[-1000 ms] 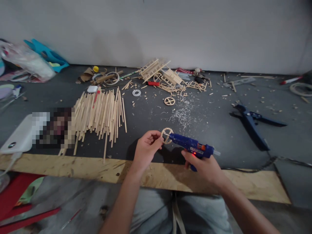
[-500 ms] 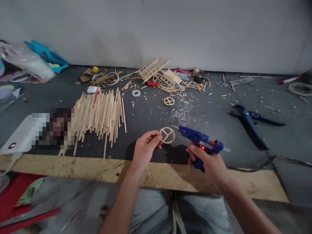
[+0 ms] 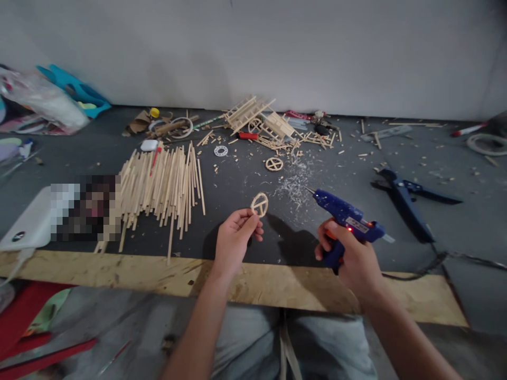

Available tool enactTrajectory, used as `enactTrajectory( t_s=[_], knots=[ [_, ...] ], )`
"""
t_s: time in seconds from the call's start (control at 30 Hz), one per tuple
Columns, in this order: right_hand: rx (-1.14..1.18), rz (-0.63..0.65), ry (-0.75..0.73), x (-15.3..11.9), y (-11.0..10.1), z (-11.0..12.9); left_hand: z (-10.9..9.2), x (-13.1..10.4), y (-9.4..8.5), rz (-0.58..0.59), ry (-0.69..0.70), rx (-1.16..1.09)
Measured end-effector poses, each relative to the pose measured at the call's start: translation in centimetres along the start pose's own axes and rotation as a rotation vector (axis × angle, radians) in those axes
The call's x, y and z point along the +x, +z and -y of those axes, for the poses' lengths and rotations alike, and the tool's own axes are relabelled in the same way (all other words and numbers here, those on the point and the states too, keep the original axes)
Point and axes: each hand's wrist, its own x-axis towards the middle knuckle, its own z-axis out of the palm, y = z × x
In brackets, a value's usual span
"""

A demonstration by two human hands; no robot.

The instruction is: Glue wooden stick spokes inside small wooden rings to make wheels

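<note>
Landmark: pile of wooden sticks [image 3: 166, 184].

Item: small wooden wheel [image 3: 260, 204], right of the pile, held above the table [image 3: 225, 182]; rim pinched between thumb and fingers of the left hand [image 3: 236, 236].

Item: blue glue gun [image 3: 343, 211], farther right of the pile; fingers of the right hand [image 3: 350, 250] wrapped around its handle.

Change: nozzle [image 3: 310, 190], a second ago inside the wheel's outline, now well apart from it; wheel now tipped more upright. Reading: that application of glue seems finished, the wheel free to be handled.

Item: second wheel [image 3: 274, 164], right of the pile, lying flat, untouched.
</note>
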Motion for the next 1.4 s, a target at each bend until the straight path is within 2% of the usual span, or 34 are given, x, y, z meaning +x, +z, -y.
enactTrajectory(
  t_s=[0.3, 0.53, 1.4],
  knots=[
    [-0.384, 0.059, 0.127, -0.8, -0.2, -1.0, 0.5, 0.3, -0.3, -0.027, 0.057, 0.026],
    [-0.616, 0.153, 0.095, -0.9, 0.3, -1.9, 0.3, 0.1, -0.4, 0.025, 0.041, 0.043],
    [-0.754, 0.121, 0.044, -0.8, 1.2, -1.7, 0.7, 0.2, -0.7, 0.064, 0.076, 0.095]
  ],
)
